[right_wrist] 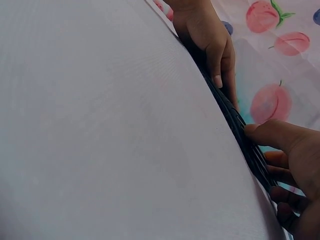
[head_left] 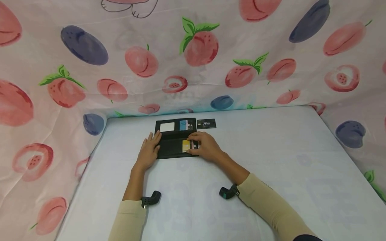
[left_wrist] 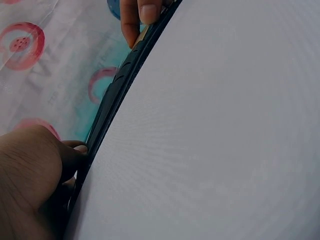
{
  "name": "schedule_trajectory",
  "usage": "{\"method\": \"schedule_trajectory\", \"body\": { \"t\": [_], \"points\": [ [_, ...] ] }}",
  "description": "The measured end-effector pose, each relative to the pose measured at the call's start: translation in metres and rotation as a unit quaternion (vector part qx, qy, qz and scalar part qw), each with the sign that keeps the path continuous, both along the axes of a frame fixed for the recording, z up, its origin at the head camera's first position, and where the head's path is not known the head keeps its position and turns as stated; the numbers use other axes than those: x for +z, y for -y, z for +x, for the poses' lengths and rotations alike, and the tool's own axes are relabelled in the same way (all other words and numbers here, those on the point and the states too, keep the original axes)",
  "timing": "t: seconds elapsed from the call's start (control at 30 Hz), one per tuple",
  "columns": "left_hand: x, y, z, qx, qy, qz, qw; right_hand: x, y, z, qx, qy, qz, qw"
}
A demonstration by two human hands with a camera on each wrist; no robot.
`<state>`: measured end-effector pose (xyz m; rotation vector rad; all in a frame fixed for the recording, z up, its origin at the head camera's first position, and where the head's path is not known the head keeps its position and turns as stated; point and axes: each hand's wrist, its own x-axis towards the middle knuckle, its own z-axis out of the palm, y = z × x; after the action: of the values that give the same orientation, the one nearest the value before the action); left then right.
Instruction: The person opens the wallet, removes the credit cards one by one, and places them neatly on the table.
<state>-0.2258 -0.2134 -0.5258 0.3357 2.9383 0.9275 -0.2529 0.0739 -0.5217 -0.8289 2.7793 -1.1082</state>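
A black wallet [head_left: 172, 148] lies unfolded on the table. My left hand [head_left: 147, 150] rests on its left edge, fingers fairly straight and thumb on the lower panel. At the lower panel's right side, my right hand [head_left: 206, 146] pinches a yellow card [head_left: 186, 146] between the thumb at its near edge and the fingers at its far edge. Part of that card is in the slots. The upper panel carries a white card [head_left: 167, 127] on the left and a blue card [head_left: 183, 125] on the right. In the left wrist view the wallet [left_wrist: 107, 110] shows nearly edge-on.
A black card marked Vip [head_left: 206, 123] lies right of the wallet's upper panel. White cloth covers the table [head_left: 271, 150]. Behind and at the sides hangs a fruit-print curtain [head_left: 120, 33]. Black wrist cameras [head_left: 151, 198] sit at both sleeve cuffs.
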Motion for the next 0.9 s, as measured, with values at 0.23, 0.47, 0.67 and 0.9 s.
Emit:
{"method": "schedule_trajectory", "body": {
  "t": [0.23, 0.47, 0.67, 0.9],
  "points": [
    [-0.001, 0.001, -0.001, -0.002, -0.003, 0.001, 1.0000, 0.000, -0.001, -0.001, 0.005, 0.008, -0.011, 0.9999],
    [-0.001, 0.001, -0.001, -0.002, -0.005, 0.001, 1.0000, 0.001, -0.003, 0.000, 0.001, 0.019, -0.019, 0.9997],
    [0.000, 0.001, 0.000, -0.002, -0.003, 0.002, 1.0000, 0.001, -0.008, 0.000, 0.001, 0.037, -0.029, 0.9989],
    [0.000, 0.001, -0.001, -0.002, -0.001, 0.002, 1.0000, 0.001, -0.014, -0.002, 0.005, 0.053, -0.051, 0.9972]
  ]
}}
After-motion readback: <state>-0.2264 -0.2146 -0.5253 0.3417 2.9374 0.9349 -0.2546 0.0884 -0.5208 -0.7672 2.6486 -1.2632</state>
